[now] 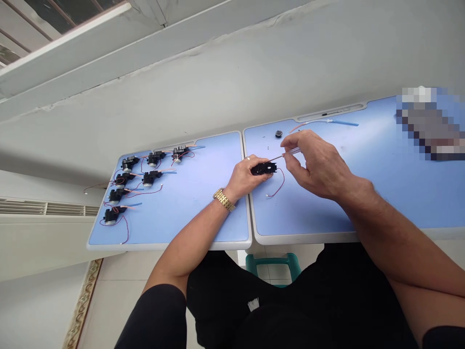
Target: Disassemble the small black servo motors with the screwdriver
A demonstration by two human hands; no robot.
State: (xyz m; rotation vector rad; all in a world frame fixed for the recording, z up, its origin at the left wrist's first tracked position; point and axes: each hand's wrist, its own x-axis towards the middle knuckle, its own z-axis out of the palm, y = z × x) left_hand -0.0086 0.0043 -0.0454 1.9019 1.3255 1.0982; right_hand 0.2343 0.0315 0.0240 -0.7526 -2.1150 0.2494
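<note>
Writing: none readable on any part; the white mark on the dark clothing at 6 o'clock is too small to make out
Left hand: clenched around a small black motor housing, pinning it to the table at the seam between the two tops; gold wristwatch on the wrist, ring on one finger
Right hand: pinching a thin clear-handled tool, its tip touching the housing's top edge
Housing wire: red lead trailing from the housing towards 5 o'clock, loose end lying on the right table
Left blue table: eight similar black motor units with red leads, grouped at 9 o'clock, well apart from the hands
Right blue table: small dark round part at 12 o'clock of the hands; blue-tipped stick near the far edge
Obstruction: right fingers cover the tool's upper end; left fingers hide the housing's near side
Unclear: pixelated patch at 2 o'clock; green stool partly hidden under the tables
</note>
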